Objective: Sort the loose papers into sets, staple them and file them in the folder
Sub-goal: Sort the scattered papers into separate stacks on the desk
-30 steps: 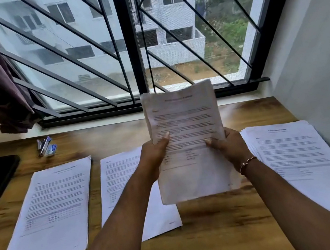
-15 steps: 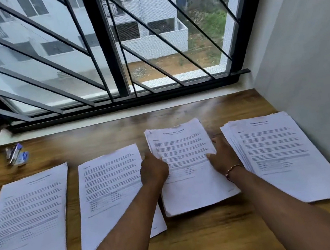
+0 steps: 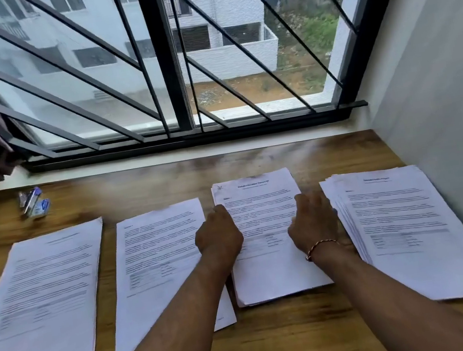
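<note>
Four printed stacks lie in a row on the wooden surface (image 3: 279, 339): first stack (image 3: 42, 302), second stack (image 3: 159, 264), third stack (image 3: 261, 201), fourth stack (image 3: 406, 224). Their text is too blurred to read. The left hand (image 3: 218, 236) curls at the third stack's left edge, grip unclear. The right hand (image 3: 313, 220) rests loose-fingered on its right edge. One stapler (image 3: 33, 202) lies farther back, left.

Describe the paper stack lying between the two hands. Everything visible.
The white stack of printed sheets lies flat on the brown wooden desk, third from the left of four. Black text, a bold heading, edges uneven at the bottom. The left hand rests on its left edge, the right hand on its right.
</note>
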